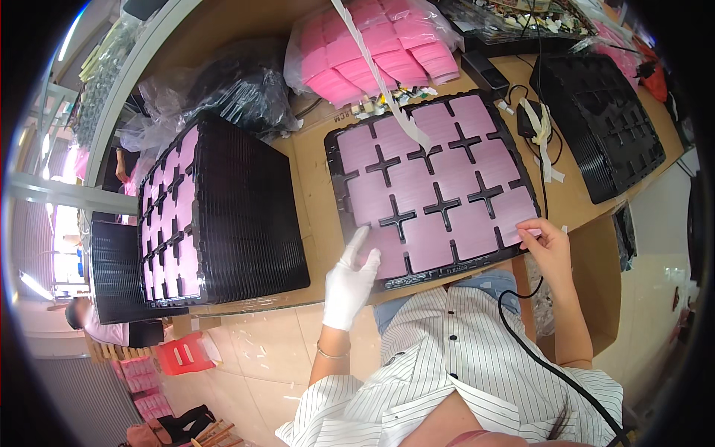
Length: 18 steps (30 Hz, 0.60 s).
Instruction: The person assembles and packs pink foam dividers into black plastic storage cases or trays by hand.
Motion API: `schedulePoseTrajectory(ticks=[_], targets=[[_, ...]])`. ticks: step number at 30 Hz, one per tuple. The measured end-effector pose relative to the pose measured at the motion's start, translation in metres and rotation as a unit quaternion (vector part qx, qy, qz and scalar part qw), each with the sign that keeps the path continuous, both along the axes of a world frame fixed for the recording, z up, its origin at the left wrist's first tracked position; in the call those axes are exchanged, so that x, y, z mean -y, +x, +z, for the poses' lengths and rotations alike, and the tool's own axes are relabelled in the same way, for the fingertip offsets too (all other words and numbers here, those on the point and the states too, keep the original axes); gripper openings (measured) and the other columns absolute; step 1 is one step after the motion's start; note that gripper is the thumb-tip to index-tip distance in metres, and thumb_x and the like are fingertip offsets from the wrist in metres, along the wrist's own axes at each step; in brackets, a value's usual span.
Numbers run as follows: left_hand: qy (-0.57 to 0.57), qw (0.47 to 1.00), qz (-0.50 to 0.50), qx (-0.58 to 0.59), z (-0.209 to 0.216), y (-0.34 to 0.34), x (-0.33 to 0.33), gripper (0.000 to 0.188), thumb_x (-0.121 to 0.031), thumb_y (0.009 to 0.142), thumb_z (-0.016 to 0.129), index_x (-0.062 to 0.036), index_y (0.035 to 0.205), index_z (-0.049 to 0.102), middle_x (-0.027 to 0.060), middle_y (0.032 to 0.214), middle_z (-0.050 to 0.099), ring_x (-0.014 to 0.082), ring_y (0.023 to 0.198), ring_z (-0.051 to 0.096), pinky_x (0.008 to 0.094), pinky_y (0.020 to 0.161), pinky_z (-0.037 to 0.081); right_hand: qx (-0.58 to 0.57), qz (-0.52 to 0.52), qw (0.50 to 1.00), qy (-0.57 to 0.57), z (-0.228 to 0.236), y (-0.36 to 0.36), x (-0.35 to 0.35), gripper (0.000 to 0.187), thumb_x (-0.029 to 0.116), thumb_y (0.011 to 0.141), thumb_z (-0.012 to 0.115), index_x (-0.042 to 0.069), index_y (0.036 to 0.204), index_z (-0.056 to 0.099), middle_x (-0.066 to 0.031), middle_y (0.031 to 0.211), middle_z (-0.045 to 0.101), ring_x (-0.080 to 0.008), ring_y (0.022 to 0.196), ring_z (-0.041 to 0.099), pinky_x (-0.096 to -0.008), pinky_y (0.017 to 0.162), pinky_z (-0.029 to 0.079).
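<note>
The left hand (351,277), in a white glove, lies open and flat with fingers spread on the near left corner of the black tray (436,186), which sits at the table's (313,186) near edge, its square pockets filled with pink sheets (417,182). The bare right hand (547,244) curls at the tray's near right corner, fingertips pinching a pink sheet's edge. The tray's near edge is partly hidden by the hands; a white strip (383,78) crosses its far side.

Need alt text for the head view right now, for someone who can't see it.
A person's white-gloved left hand and bare right hand rest on the near edge of a black compartment tray filled with pink pads on a tan table. A tall stack of trays stands at left, a bag of pink pads behind.
</note>
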<state>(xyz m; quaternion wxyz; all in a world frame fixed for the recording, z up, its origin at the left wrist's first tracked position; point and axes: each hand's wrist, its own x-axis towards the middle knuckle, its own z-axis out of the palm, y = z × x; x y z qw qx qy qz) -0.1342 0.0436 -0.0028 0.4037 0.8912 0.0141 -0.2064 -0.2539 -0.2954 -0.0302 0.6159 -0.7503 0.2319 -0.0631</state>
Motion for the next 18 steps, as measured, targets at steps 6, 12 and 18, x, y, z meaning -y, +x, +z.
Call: schedulePoseTrajectory(ticks=[6, 12, 18], targets=[[0.129, 0.988, -0.052, 0.061, 0.007, -0.004, 0.009, 0.056, -0.043, 0.092, 0.062, -0.0234, 0.143, 0.049, 0.0111, 0.074, 0.066, 0.0253, 0.064, 0.065, 0.0362, 0.067, 0.054, -0.030, 0.022, 0.998, -0.056, 0.008, -0.002, 0.004, 0.014, 0.004, 0.089, 0.067, 0.002, 0.103, 0.070, -0.0030, 0.088, 0.066, -0.0080, 0.070, 0.058, -0.0208, 0.064, 0.047], [0.256, 0.913, -0.041, 0.314, 0.022, 0.012, 0.009, 0.048, -0.042, 0.088, 0.068, -0.0115, 0.125, 0.063, 0.0136, 0.078, 0.061, 0.0294, 0.066, 0.063, 0.0413, 0.059, 0.052, 0.079, -0.032, 0.899, -0.430, 0.039, 0.015, 0.015, 0.018, 0.011, 0.087, 0.069, 0.003, 0.103, 0.071, -0.0103, 0.096, 0.061, -0.0229, 0.084, 0.058, -0.0316, 0.074, 0.047], [0.012, 0.849, -0.237, 0.472, 0.009, 0.123, 0.060, 0.021, -0.024, 0.094, 0.061, -0.0050, 0.099, 0.069, 0.0140, 0.106, 0.068, 0.0311, 0.094, 0.064, 0.0425, 0.084, 0.050, 0.276, 0.148, 0.850, -0.423, 0.025, 0.171, 0.009, 0.024, 0.022, 0.096, 0.056, 0.001, 0.098, 0.067, -0.0140, 0.104, 0.066, -0.0328, 0.102, 0.059, -0.0405, 0.090, 0.048]])
